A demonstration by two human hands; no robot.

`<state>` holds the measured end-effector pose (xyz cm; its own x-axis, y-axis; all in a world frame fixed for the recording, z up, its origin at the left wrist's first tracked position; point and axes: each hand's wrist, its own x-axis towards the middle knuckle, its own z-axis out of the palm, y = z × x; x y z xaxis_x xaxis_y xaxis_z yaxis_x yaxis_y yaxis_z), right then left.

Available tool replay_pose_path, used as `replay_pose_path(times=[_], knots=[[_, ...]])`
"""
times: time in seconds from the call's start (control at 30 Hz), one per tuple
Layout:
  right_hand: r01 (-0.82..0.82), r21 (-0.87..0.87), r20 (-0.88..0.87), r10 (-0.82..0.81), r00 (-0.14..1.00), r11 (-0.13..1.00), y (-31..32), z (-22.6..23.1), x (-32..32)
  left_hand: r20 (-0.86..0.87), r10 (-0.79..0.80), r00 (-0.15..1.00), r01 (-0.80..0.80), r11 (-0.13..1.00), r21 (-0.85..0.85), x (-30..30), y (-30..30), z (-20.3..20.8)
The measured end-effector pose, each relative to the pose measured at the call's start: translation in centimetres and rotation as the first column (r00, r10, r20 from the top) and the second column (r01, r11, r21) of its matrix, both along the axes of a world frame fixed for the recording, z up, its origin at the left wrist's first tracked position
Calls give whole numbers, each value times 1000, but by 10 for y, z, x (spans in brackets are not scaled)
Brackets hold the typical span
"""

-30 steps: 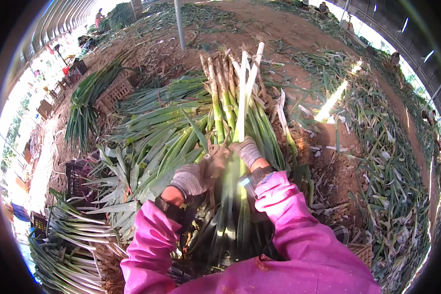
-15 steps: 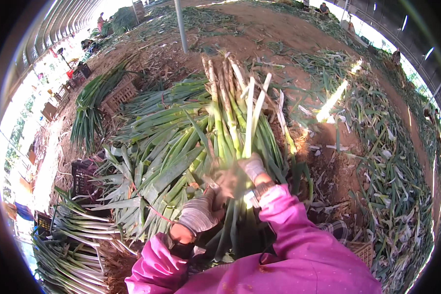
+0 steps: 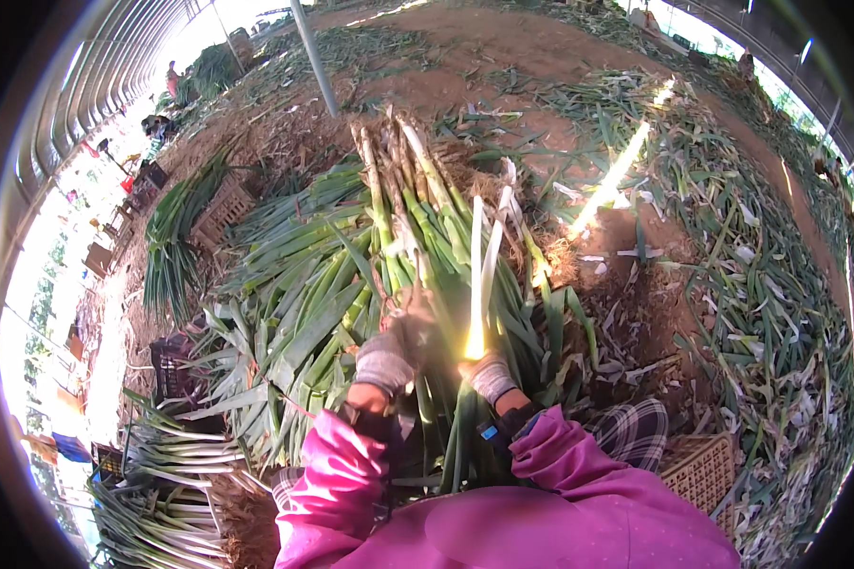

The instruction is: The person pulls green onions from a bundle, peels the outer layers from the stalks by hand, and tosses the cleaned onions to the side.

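My right hand (image 3: 489, 376), in a pale work glove, is closed around two peeled green onions (image 3: 477, 294). Their white ends point away from me, and green leaves trail below the hand toward my lap. Just to its left, my left hand (image 3: 385, 360), gloved too, has its fingers curled in beside a brownish smear. What it grips, if anything, is blurred. Beyond both hands lies a heap of unpeeled green onions (image 3: 399, 194), their stems pointing away and their leaves fanning left and toward me.
Peeled green onions (image 3: 176, 450) lie stacked at the near left. A brown plastic crate (image 3: 702, 474) stands at my right; another crate (image 3: 223, 211) sits at the far left beside more onions. Leaf scraps (image 3: 750, 332) cover the ground on the right. A metal pole (image 3: 315, 62) rises beyond the heap.
My right hand has come nearer to me with the peeled green onions. My left hand has moved away from me, up to the stems' side. The whole view has shifted slightly.
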<state>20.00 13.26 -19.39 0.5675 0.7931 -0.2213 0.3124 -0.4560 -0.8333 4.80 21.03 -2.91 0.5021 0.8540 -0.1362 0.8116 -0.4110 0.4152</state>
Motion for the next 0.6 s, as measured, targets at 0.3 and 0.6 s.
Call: replay_pose_path(times=[0.3,0.6], knots=[[-60,-142,145,81,986,988,-23,43,2,-27,5,1000,-3,997,83,42,126,-10],[24,-39,108,-20,994,999,-27,-17,-3,-176,-85,981,94,994,47,19,113,9]])
